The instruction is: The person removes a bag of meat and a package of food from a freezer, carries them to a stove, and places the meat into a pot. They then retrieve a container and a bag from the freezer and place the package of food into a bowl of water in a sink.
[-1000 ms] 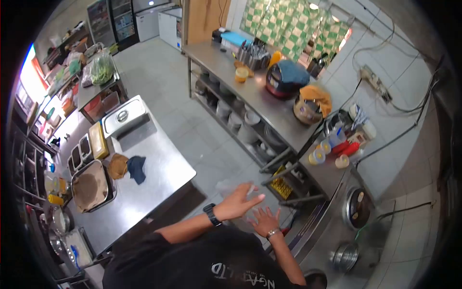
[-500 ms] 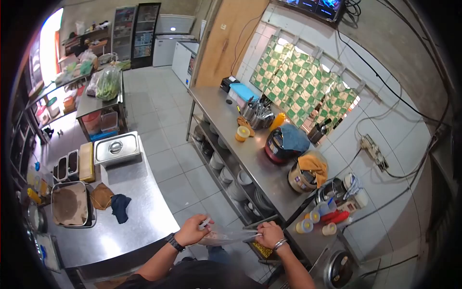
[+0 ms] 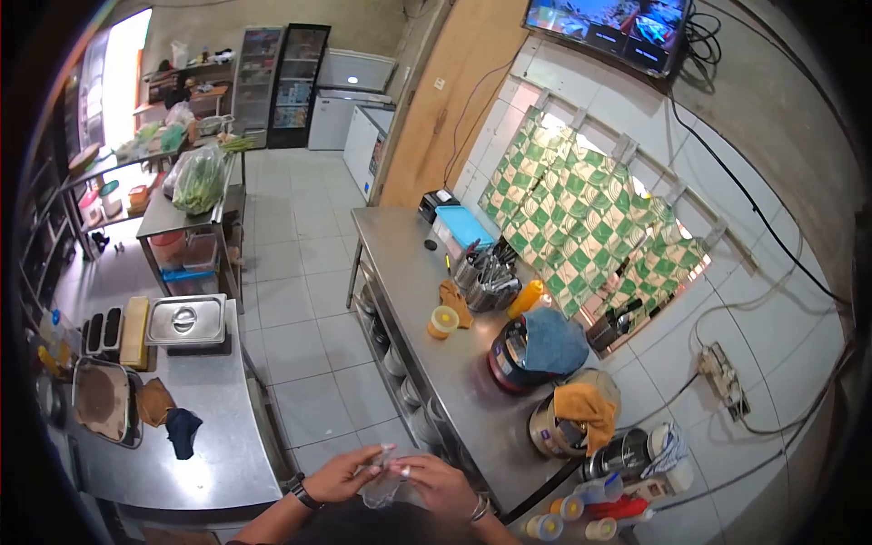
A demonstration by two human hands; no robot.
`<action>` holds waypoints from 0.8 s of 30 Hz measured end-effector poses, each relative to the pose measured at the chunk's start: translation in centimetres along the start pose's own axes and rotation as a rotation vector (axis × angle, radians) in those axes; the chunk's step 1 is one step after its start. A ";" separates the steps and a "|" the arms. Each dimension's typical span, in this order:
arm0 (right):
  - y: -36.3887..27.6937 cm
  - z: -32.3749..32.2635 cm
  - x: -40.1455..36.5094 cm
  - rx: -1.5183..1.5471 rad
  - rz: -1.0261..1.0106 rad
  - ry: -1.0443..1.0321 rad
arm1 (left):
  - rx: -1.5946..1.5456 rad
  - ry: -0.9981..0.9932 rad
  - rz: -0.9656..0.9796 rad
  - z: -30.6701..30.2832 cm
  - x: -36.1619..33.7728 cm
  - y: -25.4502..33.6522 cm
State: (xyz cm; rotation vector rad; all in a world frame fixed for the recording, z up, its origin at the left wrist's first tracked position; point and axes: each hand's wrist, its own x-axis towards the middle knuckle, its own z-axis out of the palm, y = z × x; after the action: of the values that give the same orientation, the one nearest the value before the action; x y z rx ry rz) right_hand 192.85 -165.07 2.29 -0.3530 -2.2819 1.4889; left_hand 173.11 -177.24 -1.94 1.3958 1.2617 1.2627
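Clear bag point(image 3: 381, 491) is pinched by the fingers of my left hand point(image 3: 341, 474) and right hand point(image 3: 440, 488) — steel table point(image 3: 229, 400) (dark cloth point(image 3: 183, 433) on it) stands left, long counter point(image 3: 397, 282) right.

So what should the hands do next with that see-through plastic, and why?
I'd probably ease the left hand and right hand gently apart. Their fingers are bunched close together at the clear plastic, which hangs crumpled, so spreading it might help. I can't tell if it's open.
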 end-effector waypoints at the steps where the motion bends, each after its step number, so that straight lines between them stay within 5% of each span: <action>1: -1.3 -1.0 1.7 -0.176 -0.173 -0.013 | 0.066 0.030 0.065 0.4 1.4 -0.5; 2: -1.8 -1.8 3.3 -0.349 -0.346 -0.024 | 0.065 0.044 0.064 0.4 2.5 0.2; 4: -1.7 -3.2 6.2 -0.345 -0.358 -0.058 | 0.223 -0.120 -0.203 -0.4 4.5 2.5; 5: -2.1 -3.7 8.0 -0.358 -0.377 -0.109 | 0.283 0.019 -0.001 -0.3 5.6 2.0; 12: 4.3 -4.2 19.4 -0.300 -0.495 -0.243 | 0.579 0.215 0.048 -6.8 11.4 -4.9; 14: 6.3 -3.9 22.7 -0.133 -0.207 -0.047 | 0.451 0.291 -0.111 -9.9 12.6 -5.9; 19: 11.9 -2.5 31.8 0.108 0.030 -0.171 | 0.331 0.315 -0.096 -18.8 15.9 -5.9; 24: 11.3 -2.6 41.8 -0.154 -0.167 -0.128 | -0.454 0.399 -0.214 -28.8 20.0 -9.1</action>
State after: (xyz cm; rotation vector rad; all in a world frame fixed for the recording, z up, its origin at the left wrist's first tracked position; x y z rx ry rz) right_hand 156.75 -141.13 0.56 -0.1084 -2.4662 1.2911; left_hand 142.98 -157.32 -4.35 0.6892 1.2382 1.6003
